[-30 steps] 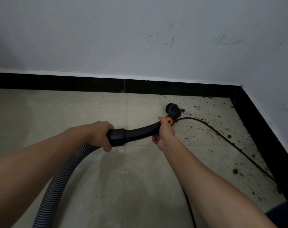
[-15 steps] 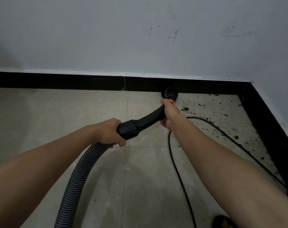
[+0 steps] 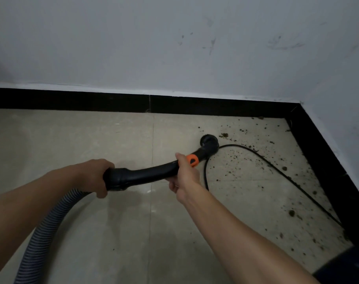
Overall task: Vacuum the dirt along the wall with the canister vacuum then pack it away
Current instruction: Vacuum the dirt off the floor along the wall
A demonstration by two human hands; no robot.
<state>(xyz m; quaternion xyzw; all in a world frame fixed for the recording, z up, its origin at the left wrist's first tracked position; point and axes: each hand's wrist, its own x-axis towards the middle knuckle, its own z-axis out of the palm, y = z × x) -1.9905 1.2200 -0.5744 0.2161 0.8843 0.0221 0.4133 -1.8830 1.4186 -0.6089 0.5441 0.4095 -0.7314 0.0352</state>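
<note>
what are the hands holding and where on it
Both hold the vacuum's black handle tube: the left hand grips its rear cuff by the ribbed hose, the right hand grips its front end behind the orange collar.

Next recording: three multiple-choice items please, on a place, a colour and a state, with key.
1. Where does most of the loose brown dirt lie?
A. Toward the right corner, near the black skirting board
B. By the left edge of view
C. On the wall

2. What colour is the band on the black curved plastic vacuum handle, beside the right hand?
A. Green
B. White
C. Orange

3. What is the left hand doing?
A. Hanging free, holding nothing
B. Gripping the handle's end where the grey ribbed hose joins
C. Pinching the band

Key: 1 A, specks crowd the tile by the skirting; 2 C, the band is bright orange; 3 B, its fingers curl round it.
</note>
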